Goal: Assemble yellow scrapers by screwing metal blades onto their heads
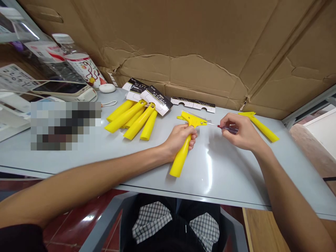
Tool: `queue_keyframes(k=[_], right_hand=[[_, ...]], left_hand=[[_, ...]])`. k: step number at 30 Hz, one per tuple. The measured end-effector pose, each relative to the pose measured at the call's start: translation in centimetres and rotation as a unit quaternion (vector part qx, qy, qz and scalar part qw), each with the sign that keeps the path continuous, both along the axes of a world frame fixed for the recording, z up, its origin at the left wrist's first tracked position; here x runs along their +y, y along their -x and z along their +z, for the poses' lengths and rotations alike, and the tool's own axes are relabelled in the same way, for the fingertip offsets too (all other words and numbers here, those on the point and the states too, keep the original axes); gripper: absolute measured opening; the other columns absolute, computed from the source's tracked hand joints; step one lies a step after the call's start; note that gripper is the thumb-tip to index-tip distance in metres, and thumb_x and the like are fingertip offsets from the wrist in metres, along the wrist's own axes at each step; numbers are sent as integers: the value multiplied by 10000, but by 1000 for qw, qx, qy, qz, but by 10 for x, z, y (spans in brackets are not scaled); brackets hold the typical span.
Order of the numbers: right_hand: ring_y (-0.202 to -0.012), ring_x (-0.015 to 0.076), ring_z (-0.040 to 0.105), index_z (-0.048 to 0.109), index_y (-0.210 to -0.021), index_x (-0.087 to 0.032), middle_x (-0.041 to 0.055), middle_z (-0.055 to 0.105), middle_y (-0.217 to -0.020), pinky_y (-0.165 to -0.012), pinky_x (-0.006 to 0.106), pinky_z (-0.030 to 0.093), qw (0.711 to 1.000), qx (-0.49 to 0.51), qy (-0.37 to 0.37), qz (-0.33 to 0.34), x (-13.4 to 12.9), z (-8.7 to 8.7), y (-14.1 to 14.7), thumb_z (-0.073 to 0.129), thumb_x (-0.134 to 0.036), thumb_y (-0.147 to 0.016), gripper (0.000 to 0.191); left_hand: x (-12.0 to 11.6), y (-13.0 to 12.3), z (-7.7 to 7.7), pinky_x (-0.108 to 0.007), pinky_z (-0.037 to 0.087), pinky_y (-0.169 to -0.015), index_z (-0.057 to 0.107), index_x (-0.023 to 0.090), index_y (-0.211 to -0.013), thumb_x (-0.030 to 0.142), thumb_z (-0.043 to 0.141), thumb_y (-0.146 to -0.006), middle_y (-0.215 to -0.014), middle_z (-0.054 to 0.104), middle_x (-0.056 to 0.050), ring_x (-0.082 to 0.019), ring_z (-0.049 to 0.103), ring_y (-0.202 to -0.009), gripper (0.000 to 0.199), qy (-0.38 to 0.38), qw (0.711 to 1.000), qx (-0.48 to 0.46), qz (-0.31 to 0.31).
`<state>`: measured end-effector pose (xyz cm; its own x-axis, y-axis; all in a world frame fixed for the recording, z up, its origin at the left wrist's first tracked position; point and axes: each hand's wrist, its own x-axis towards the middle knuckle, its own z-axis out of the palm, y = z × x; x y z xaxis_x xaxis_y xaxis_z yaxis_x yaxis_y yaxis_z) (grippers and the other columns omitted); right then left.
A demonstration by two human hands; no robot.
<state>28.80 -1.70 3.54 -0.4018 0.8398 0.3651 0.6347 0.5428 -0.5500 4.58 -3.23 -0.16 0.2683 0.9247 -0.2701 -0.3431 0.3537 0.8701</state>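
Observation:
My left hand [182,139] is closed around the neck of a yellow plastic scraper [180,159], its hollow handle slanting toward the table's front edge. The scraper's wide head points away from me, with a thin clear edge along its far side. In my closed right hand [237,129] is a small screwdriver [231,130] with a dark translucent handle. Its metal shaft lies level, and the tip meets the right end of the scraper head, where a small screw seems to sit. Several yellow scrapers [126,117] with black-and-white cards [156,100] lie piled to the left.
Another yellow scraper [264,127] lies at the right. Two loose cards [193,104] rest against the cardboard wall [183,42]. On the left stand plastic bottles [83,66], a phone [61,87] and a white oval case [107,88]. The white table's [231,178] front edge is near me.

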Motion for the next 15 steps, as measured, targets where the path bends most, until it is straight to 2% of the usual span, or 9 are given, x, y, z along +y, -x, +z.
queue_keyframes(k=[15], right_hand=[[-705,162,601,671,-816,-230,-6,714,-850,-616,313,502,1000,-6,-16,-2,1,-3,2,627,-95,-735,164]], left_hand=[[0,-1,0,-200,373,-395,523,176,-669,142,648,-751,-626,535,28,-66,475,-449,153,-11,1000,12,-1]])
